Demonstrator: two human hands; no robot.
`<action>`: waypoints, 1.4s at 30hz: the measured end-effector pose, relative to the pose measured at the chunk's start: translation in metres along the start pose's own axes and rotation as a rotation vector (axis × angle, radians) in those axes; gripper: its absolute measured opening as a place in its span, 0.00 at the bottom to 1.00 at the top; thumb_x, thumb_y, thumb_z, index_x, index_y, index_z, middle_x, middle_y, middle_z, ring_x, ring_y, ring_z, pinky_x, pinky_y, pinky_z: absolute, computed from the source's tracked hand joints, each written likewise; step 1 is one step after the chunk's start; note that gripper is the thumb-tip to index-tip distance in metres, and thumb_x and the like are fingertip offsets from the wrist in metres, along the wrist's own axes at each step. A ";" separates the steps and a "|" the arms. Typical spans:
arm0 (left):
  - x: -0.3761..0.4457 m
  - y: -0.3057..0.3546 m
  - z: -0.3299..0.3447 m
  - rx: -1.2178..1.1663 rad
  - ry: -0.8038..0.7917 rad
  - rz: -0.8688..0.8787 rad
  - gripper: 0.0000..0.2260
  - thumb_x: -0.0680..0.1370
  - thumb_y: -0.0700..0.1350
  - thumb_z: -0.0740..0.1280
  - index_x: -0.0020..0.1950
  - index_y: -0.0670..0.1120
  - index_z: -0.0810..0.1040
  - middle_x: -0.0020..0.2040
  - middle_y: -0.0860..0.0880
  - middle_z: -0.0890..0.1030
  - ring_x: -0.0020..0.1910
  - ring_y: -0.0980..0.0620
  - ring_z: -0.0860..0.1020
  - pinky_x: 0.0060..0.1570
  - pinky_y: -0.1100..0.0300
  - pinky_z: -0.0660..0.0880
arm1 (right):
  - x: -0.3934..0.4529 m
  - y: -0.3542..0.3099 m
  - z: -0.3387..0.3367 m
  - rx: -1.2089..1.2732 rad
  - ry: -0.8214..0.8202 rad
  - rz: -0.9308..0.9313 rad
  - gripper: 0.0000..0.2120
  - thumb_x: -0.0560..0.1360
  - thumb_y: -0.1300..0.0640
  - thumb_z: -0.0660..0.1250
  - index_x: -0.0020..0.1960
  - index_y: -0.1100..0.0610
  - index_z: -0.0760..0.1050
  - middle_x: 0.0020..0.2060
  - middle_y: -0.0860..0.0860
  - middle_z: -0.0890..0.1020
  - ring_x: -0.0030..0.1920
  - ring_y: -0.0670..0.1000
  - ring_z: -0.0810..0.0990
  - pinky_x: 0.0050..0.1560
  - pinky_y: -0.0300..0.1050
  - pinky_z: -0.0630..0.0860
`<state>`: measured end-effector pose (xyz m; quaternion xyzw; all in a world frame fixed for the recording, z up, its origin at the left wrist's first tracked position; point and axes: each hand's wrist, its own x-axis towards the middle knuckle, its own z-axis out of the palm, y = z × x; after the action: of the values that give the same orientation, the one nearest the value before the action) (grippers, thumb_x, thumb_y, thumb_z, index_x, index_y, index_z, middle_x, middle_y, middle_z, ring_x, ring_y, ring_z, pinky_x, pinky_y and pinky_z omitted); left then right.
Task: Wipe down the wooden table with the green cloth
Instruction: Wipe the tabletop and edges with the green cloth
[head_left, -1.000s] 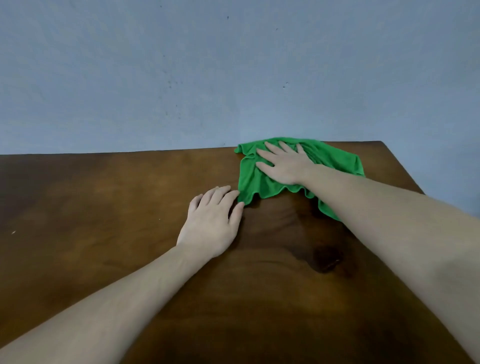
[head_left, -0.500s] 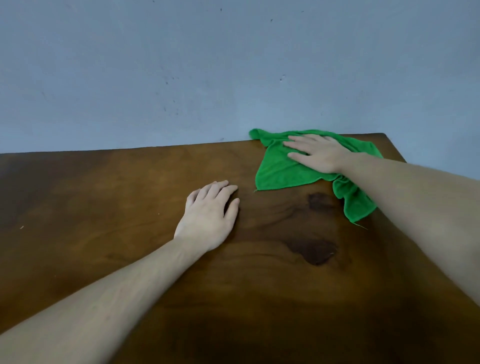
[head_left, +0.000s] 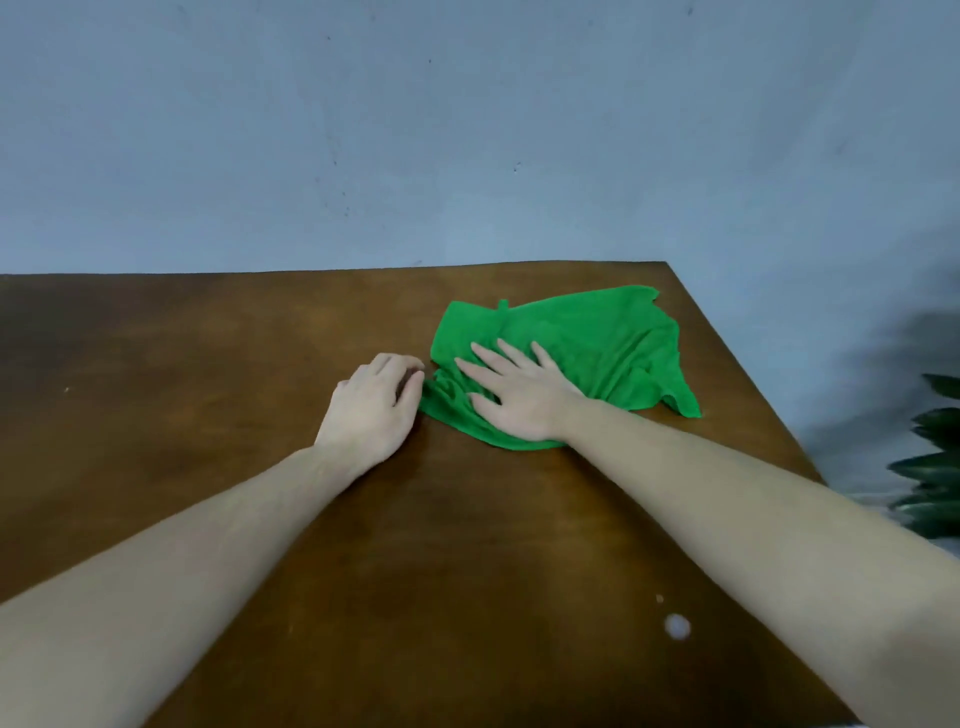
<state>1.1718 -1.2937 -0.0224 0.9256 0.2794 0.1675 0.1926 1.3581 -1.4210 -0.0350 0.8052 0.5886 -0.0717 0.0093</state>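
The green cloth lies rumpled on the dark wooden table, near its far right corner. My right hand presses flat on the cloth's near left part, fingers spread. My left hand rests on the wood just left of it, fingers curled under, knuckles touching the cloth's bunched left edge. I cannot tell whether it pinches the fabric. Both bare forearms reach in from the bottom of the view.
A grey-blue wall stands right behind the table's far edge. The table's right edge runs diagonally past the cloth, with dark green plant leaves beyond it. A small white spot sits on the wood near my right forearm.
My right hand has dragged the cloth back from the far right edge toward me and leftward, up against my left hand. The left hand's fingers have curled from flat.
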 end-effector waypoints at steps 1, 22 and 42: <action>-0.016 0.000 -0.003 -0.010 -0.003 -0.005 0.16 0.84 0.54 0.53 0.65 0.52 0.75 0.63 0.53 0.76 0.61 0.50 0.74 0.60 0.49 0.69 | -0.013 -0.015 0.003 0.006 0.004 -0.018 0.31 0.78 0.33 0.39 0.80 0.39 0.44 0.81 0.44 0.46 0.80 0.52 0.43 0.76 0.65 0.39; -0.213 0.058 -0.020 0.069 0.016 0.188 0.10 0.80 0.54 0.62 0.45 0.53 0.80 0.45 0.54 0.74 0.46 0.51 0.70 0.47 0.55 0.65 | -0.274 -0.102 0.031 0.246 0.099 -0.143 0.32 0.75 0.25 0.53 0.76 0.29 0.49 0.78 0.38 0.56 0.76 0.46 0.56 0.75 0.50 0.53; -0.135 0.098 0.038 0.080 -0.071 0.219 0.14 0.81 0.55 0.58 0.65 0.58 0.75 0.65 0.60 0.72 0.68 0.55 0.66 0.68 0.49 0.57 | -0.273 0.020 0.035 0.012 0.071 0.094 0.32 0.70 0.19 0.39 0.72 0.22 0.39 0.80 0.38 0.45 0.80 0.48 0.40 0.78 0.58 0.39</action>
<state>1.1254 -1.4577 -0.0391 0.9629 0.1760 0.1435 0.1457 1.2920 -1.6891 -0.0361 0.8340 0.5497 -0.0461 -0.0133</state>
